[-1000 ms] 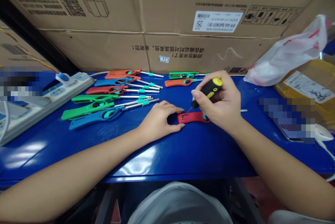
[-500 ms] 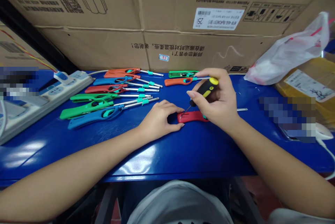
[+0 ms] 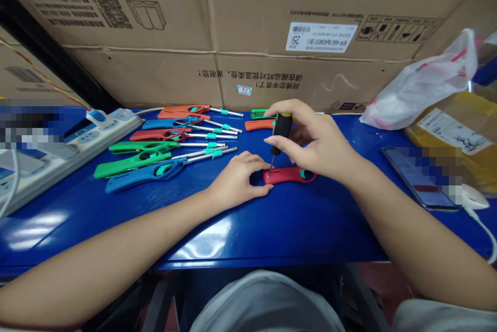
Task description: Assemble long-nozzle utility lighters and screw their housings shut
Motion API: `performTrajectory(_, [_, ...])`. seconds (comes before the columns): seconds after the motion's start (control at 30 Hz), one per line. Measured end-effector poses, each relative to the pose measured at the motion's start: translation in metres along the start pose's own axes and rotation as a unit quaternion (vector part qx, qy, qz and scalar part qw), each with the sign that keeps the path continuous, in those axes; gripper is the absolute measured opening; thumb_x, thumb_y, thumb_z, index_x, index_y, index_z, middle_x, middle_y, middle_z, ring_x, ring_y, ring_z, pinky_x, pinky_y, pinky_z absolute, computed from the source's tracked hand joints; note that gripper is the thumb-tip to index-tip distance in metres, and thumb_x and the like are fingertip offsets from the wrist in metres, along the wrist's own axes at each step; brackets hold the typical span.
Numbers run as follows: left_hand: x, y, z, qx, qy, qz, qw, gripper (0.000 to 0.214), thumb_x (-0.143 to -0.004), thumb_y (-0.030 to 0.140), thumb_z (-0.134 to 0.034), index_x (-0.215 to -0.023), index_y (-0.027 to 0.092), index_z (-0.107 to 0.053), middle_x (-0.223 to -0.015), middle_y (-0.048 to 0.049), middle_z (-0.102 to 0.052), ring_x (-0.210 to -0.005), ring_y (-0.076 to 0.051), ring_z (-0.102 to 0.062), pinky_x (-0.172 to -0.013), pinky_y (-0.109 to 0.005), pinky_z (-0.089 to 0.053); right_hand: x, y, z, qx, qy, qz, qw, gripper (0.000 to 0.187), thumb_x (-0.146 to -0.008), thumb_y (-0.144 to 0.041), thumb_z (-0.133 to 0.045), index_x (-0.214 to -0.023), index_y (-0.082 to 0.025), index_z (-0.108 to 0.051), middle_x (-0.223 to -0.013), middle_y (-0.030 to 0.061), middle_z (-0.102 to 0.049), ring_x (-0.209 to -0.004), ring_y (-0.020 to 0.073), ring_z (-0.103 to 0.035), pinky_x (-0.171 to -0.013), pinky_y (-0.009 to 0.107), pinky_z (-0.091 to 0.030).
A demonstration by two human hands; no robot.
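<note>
Where right hand intervenes, orange lighter half-hidden.

The screwdriver has a black handle, yellow at its top, and a silver shaft; the lighter beneath its tip is solid red with a teal trigger; the lighters in the left group are orange, blue, red and green, with silver tubes and turquoise clips; the table is deep, glossy blue; the cardboard box is brown, printed in black with a square code pattern and line drawings; its small sticker is white, blue-bordered, with red digits; the plastic bag is cloudy white, striped red; the power strip is white.
</note>
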State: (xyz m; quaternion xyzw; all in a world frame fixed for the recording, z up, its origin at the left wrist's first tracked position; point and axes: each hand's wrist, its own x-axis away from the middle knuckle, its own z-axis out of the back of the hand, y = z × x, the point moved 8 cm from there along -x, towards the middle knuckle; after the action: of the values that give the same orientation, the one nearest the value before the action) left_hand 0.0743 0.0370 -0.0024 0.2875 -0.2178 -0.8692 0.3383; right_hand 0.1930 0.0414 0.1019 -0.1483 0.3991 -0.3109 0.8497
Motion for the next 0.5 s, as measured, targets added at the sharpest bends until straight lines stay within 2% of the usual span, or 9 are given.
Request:
performTrajectory(0.1, [0.0,0.0,0.0,0.0,-0.001,0.001,1.0,0.031,-0.082,0.027,-0.079,-0.111,0.019,-0.073,-0.108,-0.0067,-0.075,-0.1,-0.026,-0.062,-0.093,-0.045,-0.052,0.001,0.007,0.004,0.018,0.051,0.002,0.999,0.03,-0.087,-0.039,-0.076,-0.111,-0.027,-0.064,-0.089,-0.0026,-0.07,-0.06,0.0115,-0.062,-0.054,0.024,-0.051])
performTrajectory(0.3, [0.001,-0.001,-0.002,0.004,-0.006,0.005,1.0,0.032,-0.082,0.03,-0.08,-0.112,0.02,-0.073,-0.109,-0.0071,-0.074,-0.099,-0.026,-0.062,-0.093,-0.045,-0.052,0.003,0.02,0.003,-0.079,-0.03,-0.047,0.995,0.037,-0.094,-0.035,-0.067,-0.129,-0.029,-0.058,-0.088,-0.0023,-0.07,-0.055,0.0121,-0.065,-0.048,0.024,-0.051])
performTrajectory(0.4, [0.001,0.0,-0.002,0.006,-0.006,0.006,1.0,0.033,-0.082,0.03,-0.081,-0.113,0.02,-0.073,-0.109,-0.0068,-0.074,-0.1,-0.026,-0.062,-0.094,-0.045,-0.051,0.003,0.021,0.005,-0.052,-0.011,-0.034,0.998,0.038,-0.091,-0.035,-0.071,-0.126,-0.028,-0.06,-0.083,-0.003,-0.069,-0.058,0.0137,-0.067,-0.049,0.024,-0.051])
performTrajectory(0.5, [0.001,0.0,-0.002,0.005,-0.008,0.005,1.0,0.033,-0.083,0.031,-0.08,-0.113,0.02,-0.073,-0.109,-0.0068,-0.074,-0.101,-0.026,-0.062,-0.094,-0.046,-0.051,0.004,0.017,0.005,0.005,0.031,-0.006,0.999,0.038,-0.087,-0.04,-0.076,-0.121,-0.027,-0.063,-0.089,-0.0012,-0.072,-0.066,0.0159,-0.07,-0.058,0.027,-0.056])
